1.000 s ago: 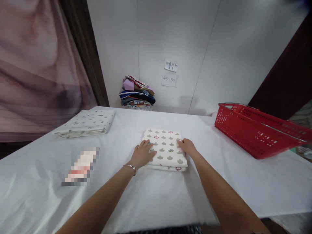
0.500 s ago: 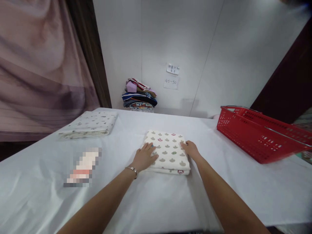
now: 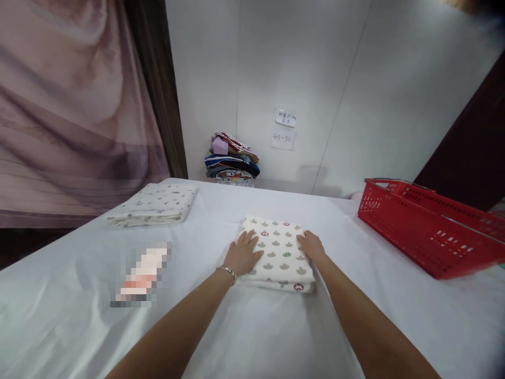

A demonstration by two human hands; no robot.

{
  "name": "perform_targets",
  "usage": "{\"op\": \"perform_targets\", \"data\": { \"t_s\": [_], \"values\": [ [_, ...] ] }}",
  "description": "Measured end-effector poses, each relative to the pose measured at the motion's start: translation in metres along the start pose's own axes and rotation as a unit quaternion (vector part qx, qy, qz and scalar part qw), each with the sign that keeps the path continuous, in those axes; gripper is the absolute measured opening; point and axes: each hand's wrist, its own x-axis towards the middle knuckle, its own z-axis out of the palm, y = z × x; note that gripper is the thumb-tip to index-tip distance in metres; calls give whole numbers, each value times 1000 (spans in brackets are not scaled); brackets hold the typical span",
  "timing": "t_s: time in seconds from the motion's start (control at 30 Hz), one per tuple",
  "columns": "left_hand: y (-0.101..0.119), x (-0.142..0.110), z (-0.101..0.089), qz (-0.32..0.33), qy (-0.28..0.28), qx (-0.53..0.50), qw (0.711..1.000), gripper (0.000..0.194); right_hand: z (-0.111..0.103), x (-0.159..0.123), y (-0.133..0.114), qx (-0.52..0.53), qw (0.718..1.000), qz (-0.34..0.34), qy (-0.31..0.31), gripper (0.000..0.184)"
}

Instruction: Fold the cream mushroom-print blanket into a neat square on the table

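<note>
Risking skewed layers in the folded cloth (image 3: 278, 258) through uneven pressure from the spread left hand (image 3: 241, 255) and the right hand (image 3: 312, 246), unclear whether pinching the edge.

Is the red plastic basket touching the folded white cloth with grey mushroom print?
Apart. The head view shows the white tablecloth between them, with the basket standing to the right of the folded cloth.

Folded cloth (image 3: 278, 250) lies on the table (image 3: 437, 316), left of basket (image 3: 414, 234)
</note>
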Motion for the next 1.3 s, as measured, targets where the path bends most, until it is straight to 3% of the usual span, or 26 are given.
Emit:
{"op": "perform_targets", "data": {
  "t_s": [0.23,0.4,0.5,0.57,0.63,0.7,0.77,0.83,0.93,1.0,1.03,1.1,1.2,1.3],
  "values": [
    [-2,4,1,-3,-2,-1,1000,55,4,-25,13,54,997,-55,22,59],
    [-3,4,1,-13,-20,3,1000,58,8,-44,15,34,999,-33,-17,53],
    [-2,3,0,-18,-30,4,999,60,-7,-46,6,-21,997,-17,-68,52],
    [-1,3,0,-19,-28,5,999,59,-26,-49,-9,-70,993,-29,-87,53],
    [0,4,0,-22,-22,11,999,58,-49,-59,-36,-90,992,-70,-61,56],
    [1,4,1,-21,-12,18,1000,57,-71,-72,-72,-33,980,-194,5,58],
    [1,5,2,-21,-6,22,1000,57,-84,-83,-108,56,949,-308,25,62],
    [1,4,3,-20,-3,20,1000,58,-82,-87,-130,86,934,-346,36,66],
    [-1,3,3,-23,-6,13,1000,58,-50,-76,-118,29,957,-289,6,68],
    [-2,2,3,-27,-15,8,999,58,-22,-62,-88,-55,980,-170,-92,68],
    [-2,2,3,-30,-21,6,999,59,-9,-56,-72,-83,983,-126,-107,68],
    [-3,2,4,-34,-25,3,999,60,9,-47,-46,-117,982,-102,-109,66],
    [-4,3,6,-35,-18,5,999,61,13,-45,-35,-135,980,-106,-105,64],
    [-4,2,7,-32,-15,9,999,61,5,-55,-47,-144,979,-90,-116,67]
  ]
}}
